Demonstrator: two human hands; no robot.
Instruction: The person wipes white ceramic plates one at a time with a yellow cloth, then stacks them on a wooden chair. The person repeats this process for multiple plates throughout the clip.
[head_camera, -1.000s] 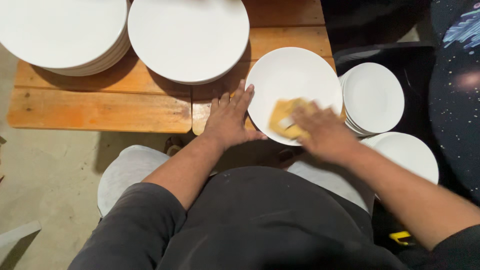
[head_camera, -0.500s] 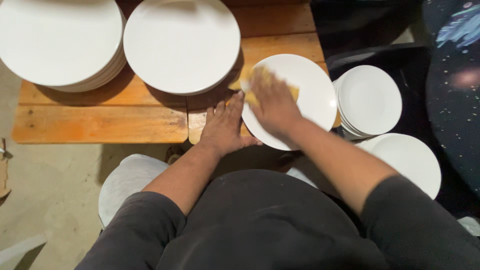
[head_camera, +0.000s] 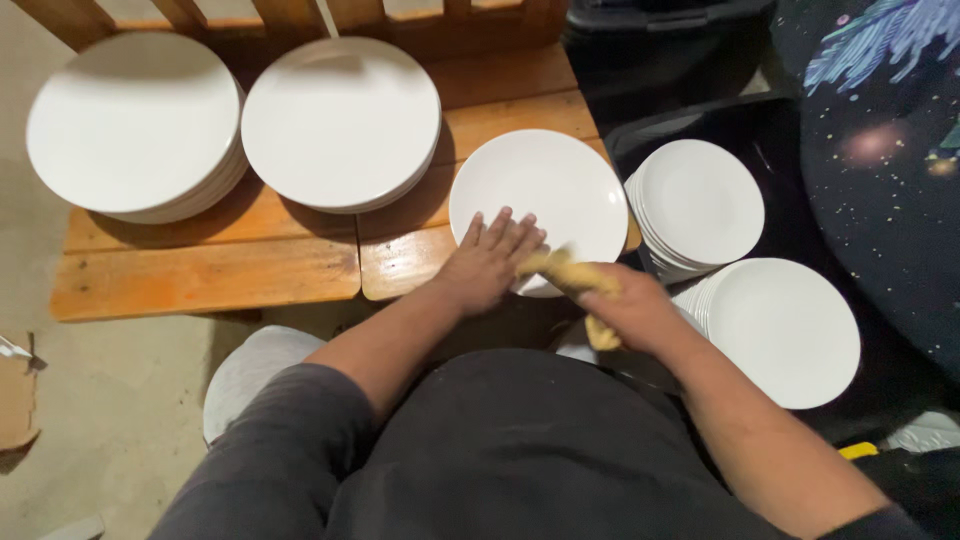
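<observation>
A single white plate (head_camera: 548, 190) lies on the wooden bench (head_camera: 210, 275). My left hand (head_camera: 488, 262) rests flat on the plate's near edge, fingers spread, holding it down. My right hand (head_camera: 630, 305) is closed on a yellow cloth (head_camera: 565, 270) at the plate's near rim, right beside the left hand's fingertips. Part of the cloth hangs below the fist.
Two stacks of large white plates (head_camera: 135, 125) (head_camera: 340, 122) sit at the bench's left and middle. Two stacks of smaller white plates (head_camera: 700, 205) (head_camera: 785, 330) stand in a black crate (head_camera: 640, 125) at the right. A dark patterned cloth (head_camera: 890, 150) lies at the far right.
My right hand with the cloth has swept from the plate's middle back to its near rim. The left hand has stayed on the plate. The view has shifted slightly.
</observation>
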